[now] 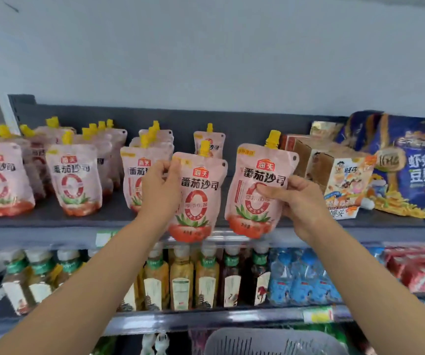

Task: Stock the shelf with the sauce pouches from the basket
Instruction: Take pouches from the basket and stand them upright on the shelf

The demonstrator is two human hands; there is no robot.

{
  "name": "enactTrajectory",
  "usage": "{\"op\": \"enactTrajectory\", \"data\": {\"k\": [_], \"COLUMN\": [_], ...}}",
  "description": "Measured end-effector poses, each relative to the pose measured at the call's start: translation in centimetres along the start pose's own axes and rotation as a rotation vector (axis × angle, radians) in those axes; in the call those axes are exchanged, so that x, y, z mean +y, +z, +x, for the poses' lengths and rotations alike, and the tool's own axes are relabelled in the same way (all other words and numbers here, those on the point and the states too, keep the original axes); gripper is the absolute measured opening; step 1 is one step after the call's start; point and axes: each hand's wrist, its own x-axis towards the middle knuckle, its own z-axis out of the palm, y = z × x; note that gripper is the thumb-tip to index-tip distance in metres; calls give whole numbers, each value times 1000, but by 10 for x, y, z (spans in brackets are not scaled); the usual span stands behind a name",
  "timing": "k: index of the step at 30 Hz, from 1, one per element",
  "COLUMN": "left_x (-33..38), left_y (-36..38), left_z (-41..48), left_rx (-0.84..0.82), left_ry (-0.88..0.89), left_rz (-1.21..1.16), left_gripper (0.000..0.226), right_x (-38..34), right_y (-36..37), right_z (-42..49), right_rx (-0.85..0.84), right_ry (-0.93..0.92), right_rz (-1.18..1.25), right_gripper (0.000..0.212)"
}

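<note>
Head view: two pink soft-plastic tomato-sauce pouches with yellow screw spouts are held upright at the front edge of the dark grey top shelf point(52, 221). Left pouch point(197, 198) is pinched at its upper left edge by the left hand point(161, 187), fingers closed on it; right pouch point(256, 190) is gripped along its right side by the right hand point(292, 198), thumb across the printed face. Labels face outward, probably so they match the stocked rows point(73, 175) standing toward the shelf's left end. Both pouch bottoms hang level with the shelf lip, not yet set down. A gap remains between the existing rows and the orange cardboard snack carton point(334, 172) near the right end, likely the target. Grey perforated plastic basket point(270, 342) sits below, contents hidden.
</note>
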Motion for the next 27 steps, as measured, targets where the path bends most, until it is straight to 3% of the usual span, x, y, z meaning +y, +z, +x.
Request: {"op": "enactTrajectory", "data": {"k": [8, 13, 18, 27], "left_x": [-16, -44, -69, -103], "left_y": [72, 112, 139, 150], "left_z": [87, 134, 169, 188], "left_rx": [110, 104, 161, 152], "left_ry": [-211, -182, -272, -248], "left_rz": [-168, -90, -176, -135], "left_gripper": [26, 24, 24, 23], "right_x": [6, 26, 43, 61], "right_y": [-10, -14, -15, -9], "right_z": [52, 72, 91, 117], "right_rx": [39, 55, 47, -1], "right_ry": [16, 46, 78, 86], "right_rz": [39, 44, 35, -23], "right_gripper": [30, 28, 31, 35]}}
